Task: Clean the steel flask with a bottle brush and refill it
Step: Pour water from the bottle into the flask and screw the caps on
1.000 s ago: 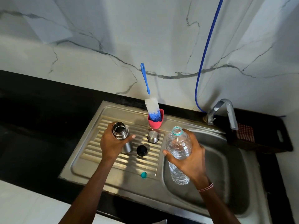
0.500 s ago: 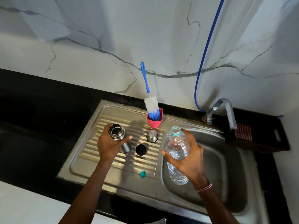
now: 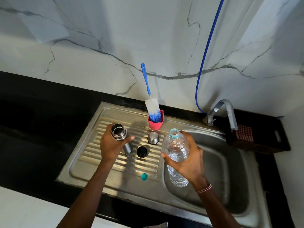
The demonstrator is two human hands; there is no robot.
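My left hand (image 3: 111, 145) grips the open steel flask (image 3: 119, 133), which stands on the ribbed drainboard (image 3: 92, 150). My right hand (image 3: 189, 163) holds a clear plastic water bottle (image 3: 176, 148) with no cap, upright at the basin's left edge, part full of water. The blue and white bottle brush (image 3: 152, 109) stands in a pink cup (image 3: 156, 123) behind them. Between my hands lie the flask's steel cap (image 3: 153, 137) and its black stopper (image 3: 142, 151). The bottle's teal cap (image 3: 144, 176) lies nearer the front edge.
The steel sink basin (image 3: 230, 170) lies to the right under a metal tap (image 3: 228, 111). A blue hose (image 3: 204, 63) runs down the marble wall. A dark tray (image 3: 263, 139) with a checked cloth sits at the right. Black counter surrounds the sink.
Both hands have stayed almost in place on the flask and the bottle. The whole scene has shifted slightly in the frame.
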